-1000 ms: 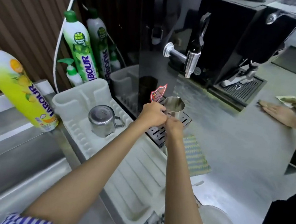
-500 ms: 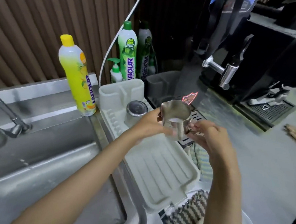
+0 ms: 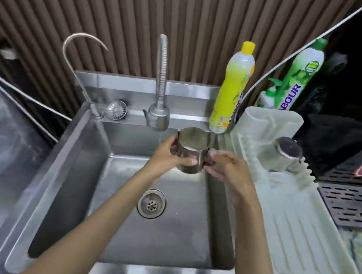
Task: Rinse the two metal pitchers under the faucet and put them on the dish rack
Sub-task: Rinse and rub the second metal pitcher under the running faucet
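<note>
I hold a metal pitcher (image 3: 193, 152) upright over the back of the steel sink (image 3: 79, 171), with some white liquid in its bottom. My left hand (image 3: 169, 155) wraps its left side and my right hand (image 3: 228, 165) grips its handle side. The ribbed faucet (image 3: 160, 84) rises just behind and left of the pitcher; no water stream shows. A second metal pitcher (image 3: 284, 155) sits upside down at the back of the white dish rack (image 3: 295, 225), right of the sink.
A yellow detergent bottle (image 3: 233, 89) stands behind the pitcher, with a green bottle (image 3: 301, 75) and a small pump bottle (image 3: 267, 96) further right. A thin curved tap (image 3: 81, 61) and a round strainer (image 3: 117, 110) sit back left. A dark perforated drip tray (image 3: 350, 206) lies at the right.
Both hands carried the pitcher left from the drip tray by the coffee machine, past the dish rack, to above the sink. My view swung left with it.
</note>
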The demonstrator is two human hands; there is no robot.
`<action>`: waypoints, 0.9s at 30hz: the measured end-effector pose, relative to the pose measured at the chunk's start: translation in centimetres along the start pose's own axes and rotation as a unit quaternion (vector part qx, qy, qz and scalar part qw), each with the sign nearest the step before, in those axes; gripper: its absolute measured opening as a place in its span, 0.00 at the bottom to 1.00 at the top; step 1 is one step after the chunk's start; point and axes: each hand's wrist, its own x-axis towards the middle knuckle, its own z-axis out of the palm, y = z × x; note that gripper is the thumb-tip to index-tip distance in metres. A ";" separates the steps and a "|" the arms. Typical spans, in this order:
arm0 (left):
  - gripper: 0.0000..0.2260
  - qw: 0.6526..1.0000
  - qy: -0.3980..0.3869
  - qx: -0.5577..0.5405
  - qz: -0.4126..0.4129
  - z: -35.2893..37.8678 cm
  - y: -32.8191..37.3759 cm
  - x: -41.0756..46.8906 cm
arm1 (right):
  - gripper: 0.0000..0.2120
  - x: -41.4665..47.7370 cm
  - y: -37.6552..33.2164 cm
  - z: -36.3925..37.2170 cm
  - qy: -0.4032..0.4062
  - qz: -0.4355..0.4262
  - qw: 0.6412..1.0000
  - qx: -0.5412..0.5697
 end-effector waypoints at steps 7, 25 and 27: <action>0.35 0.996 0.091 -0.001 0.015 -5.7 -3.2 -0.1 | 0.05 2.2 4.1 6.8 -0.037 -0.023 0.999 0.013; 0.27 0.974 0.213 0.037 0.069 -5.0 -4.8 1.9 | 0.05 4.9 2.0 8.6 0.038 -0.176 0.946 -0.269; 0.34 0.970 0.229 -0.016 0.083 -4.7 -4.3 2.3 | 0.03 5.2 2.4 8.9 0.004 -0.146 0.974 -0.171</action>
